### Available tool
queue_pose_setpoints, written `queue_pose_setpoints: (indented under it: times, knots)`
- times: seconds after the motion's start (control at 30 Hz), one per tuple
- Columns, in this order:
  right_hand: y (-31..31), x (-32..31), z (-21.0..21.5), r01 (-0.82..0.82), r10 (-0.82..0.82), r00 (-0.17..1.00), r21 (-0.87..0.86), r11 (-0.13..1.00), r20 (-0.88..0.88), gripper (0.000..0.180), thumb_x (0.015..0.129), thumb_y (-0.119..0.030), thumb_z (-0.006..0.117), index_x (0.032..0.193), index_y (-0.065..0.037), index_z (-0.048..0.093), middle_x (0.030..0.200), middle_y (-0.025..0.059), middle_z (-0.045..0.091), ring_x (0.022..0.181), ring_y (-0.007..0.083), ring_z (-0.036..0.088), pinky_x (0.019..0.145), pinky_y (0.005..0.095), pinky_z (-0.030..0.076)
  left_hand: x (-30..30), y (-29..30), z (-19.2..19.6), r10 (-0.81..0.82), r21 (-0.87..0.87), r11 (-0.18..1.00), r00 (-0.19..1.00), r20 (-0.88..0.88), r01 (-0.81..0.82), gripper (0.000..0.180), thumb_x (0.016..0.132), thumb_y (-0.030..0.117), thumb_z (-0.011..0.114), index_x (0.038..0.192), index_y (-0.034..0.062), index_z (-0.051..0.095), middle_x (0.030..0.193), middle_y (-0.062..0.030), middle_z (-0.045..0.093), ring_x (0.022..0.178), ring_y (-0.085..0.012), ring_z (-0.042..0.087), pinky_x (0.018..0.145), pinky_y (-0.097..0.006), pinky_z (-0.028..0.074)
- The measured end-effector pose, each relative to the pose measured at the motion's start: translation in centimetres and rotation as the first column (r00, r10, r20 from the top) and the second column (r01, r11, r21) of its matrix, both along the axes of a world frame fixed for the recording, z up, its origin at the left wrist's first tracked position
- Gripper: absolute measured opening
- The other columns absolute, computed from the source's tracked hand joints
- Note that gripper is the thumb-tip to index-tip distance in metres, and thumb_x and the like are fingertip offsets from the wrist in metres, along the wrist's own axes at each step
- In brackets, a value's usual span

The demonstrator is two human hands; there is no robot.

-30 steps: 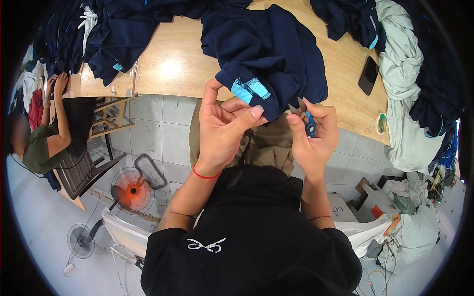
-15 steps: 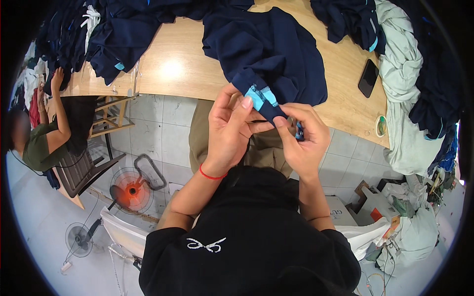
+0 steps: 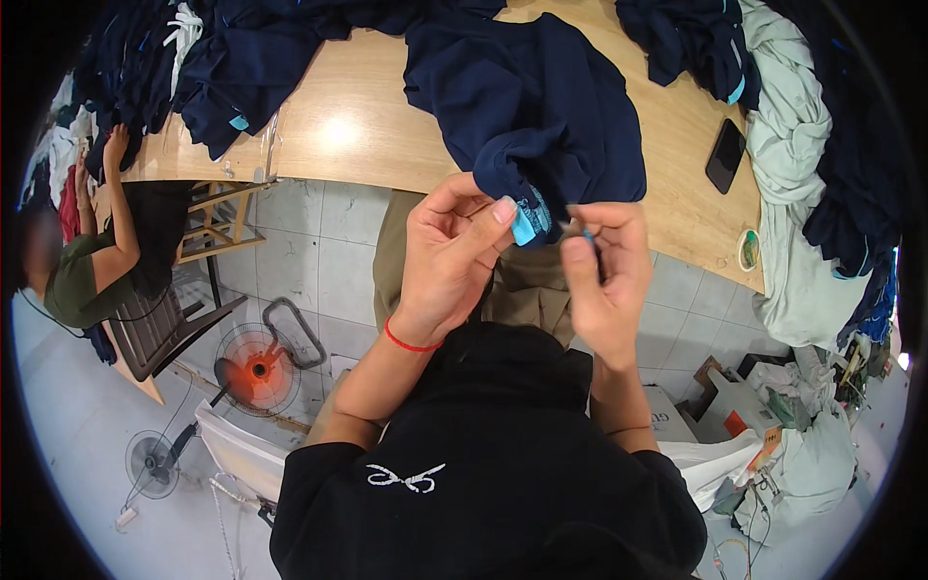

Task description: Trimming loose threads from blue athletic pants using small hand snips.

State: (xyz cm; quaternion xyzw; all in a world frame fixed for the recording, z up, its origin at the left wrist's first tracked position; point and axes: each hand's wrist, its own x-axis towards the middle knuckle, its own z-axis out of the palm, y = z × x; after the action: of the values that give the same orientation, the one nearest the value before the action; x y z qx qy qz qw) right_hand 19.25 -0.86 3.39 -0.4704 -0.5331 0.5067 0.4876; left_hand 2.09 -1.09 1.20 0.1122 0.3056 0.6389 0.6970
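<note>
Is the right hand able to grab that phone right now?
Probably: the phone lies uncovered on the table, on the right hand's side, with no cloth blocking the way. But that hand holds snips, which could make grabbing awkward.

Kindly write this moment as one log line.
left hand: pinching navy garment | right hand: holding blue-handled snips | phone: on table

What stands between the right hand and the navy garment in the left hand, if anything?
Nothing separate visibly blocks the way: only the blurred tip of the small scissors, held in the right hand, shows between it and the navy garment.
</note>
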Motion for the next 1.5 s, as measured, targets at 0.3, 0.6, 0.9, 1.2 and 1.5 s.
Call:
queue_pose_setpoints:
  times: [0.3,0.6,0.9,1.2,1.5]
  knots:
    - [1.0,-0.7,0.1,-0.054,0.041,0.989,0.087,0.995,0.145,0.023,0.094,-0.007,0.084,0.101,0.001,0.063,0.083,0.0075,0.076,0.073,0.0058,0.065,0.065,0.0217,0.050,-0.4,-0.5,0.2,-0.035,0.034,0.999,0.999,-0.035,0.036,0.021,0.100,-0.004,0.073,0.120,-0.0041,0.069,0.109,-0.0117,0.077,0.096,-0.0127,0.074,0.087,-0.026,0.059]
    - [1.3,-0.9,-0.3,-0.047,0.041,0.995,0.066,0.997,0.086,0.022,0.094,-0.006,0.084,0.099,0.002,0.064,0.082,0.0067,0.075,0.076,0.0037,0.063,0.068,0.0207,0.049,-0.1,-0.6,-0.2,-0.005,0.041,0.999,0.991,-0.132,0.011,0.019,0.097,-0.005,0.077,0.115,-0.0037,0.072,0.103,-0.0101,0.078,0.091,-0.0100,0.073,0.081,-0.023,0.057]
    - [1.5,-1.1,-0.5,-0.069,0.063,0.995,-0.075,0.995,-0.076,0.015,0.098,-0.001,0.078,0.097,0.001,0.064,0.089,0.0065,0.076,0.084,0.0040,0.066,0.075,0.0197,0.050,-0.2,-0.4,-0.8,-0.020,0.024,0.999,0.985,-0.172,0.025,0.018,0.096,-0.004,0.078,0.113,-0.0028,0.073,0.101,-0.0091,0.078,0.088,-0.0087,0.072,0.078,-0.022,0.056]
    - [1.5,-0.4,-1.3,-0.033,0.009,0.992,-0.186,0.982,-0.125,0.011,0.100,-0.001,0.074,0.099,0.001,0.064,0.087,0.0038,0.074,0.080,0.0040,0.064,0.073,0.0193,0.049,-0.3,-0.3,-1.0,0.008,-0.026,1.000,0.985,-0.171,-0.012,0.018,0.096,-0.004,0.078,0.114,-0.0031,0.073,0.099,-0.0079,0.078,0.087,-0.0075,0.072,0.078,-0.021,0.056]
    - [1.8,0.9,-2.0,0.045,-0.058,0.992,-0.109,0.993,-0.116,0.004,0.106,-0.006,0.067,0.103,-0.004,0.064,0.079,-0.0019,0.063,0.066,0.0006,0.051,0.061,0.0188,0.039,-2.9,-0.3,-1.0,0.041,0.043,0.999,0.974,-0.221,-0.032,0.018,0.098,-0.004,0.074,0.116,-0.0006,0.071,0.097,-0.0030,0.073,0.083,-0.0056,0.067,0.070,-0.019,0.051]
